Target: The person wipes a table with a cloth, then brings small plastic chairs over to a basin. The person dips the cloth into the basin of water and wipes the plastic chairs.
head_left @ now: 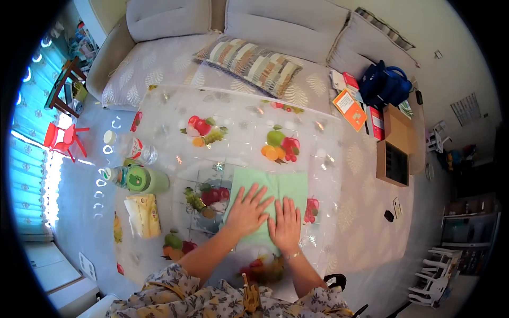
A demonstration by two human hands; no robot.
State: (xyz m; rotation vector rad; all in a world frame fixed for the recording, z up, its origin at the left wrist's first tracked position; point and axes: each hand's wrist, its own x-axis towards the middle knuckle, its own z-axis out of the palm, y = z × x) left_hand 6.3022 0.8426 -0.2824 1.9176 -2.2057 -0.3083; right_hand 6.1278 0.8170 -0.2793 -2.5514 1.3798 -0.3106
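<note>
While the green cloth [278, 185] lies beneath, left fingers [251, 194] are spread, right fingers [287, 209] slightly parted

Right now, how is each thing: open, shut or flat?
Pale green rectangular sheet: lying flat.
Left hand: flat on the sheet.
Right hand: flat on the sheet.
Clear plastic bottle, white cap: closed.
Light green cylindrical cup: lid on.
Brown cardboard box: open.
Small red chair: standing.

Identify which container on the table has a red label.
The clear bottle closest to the sofa, white-capped. The green-lidded container and the teal-toned bottle beside it show no red label.
</note>
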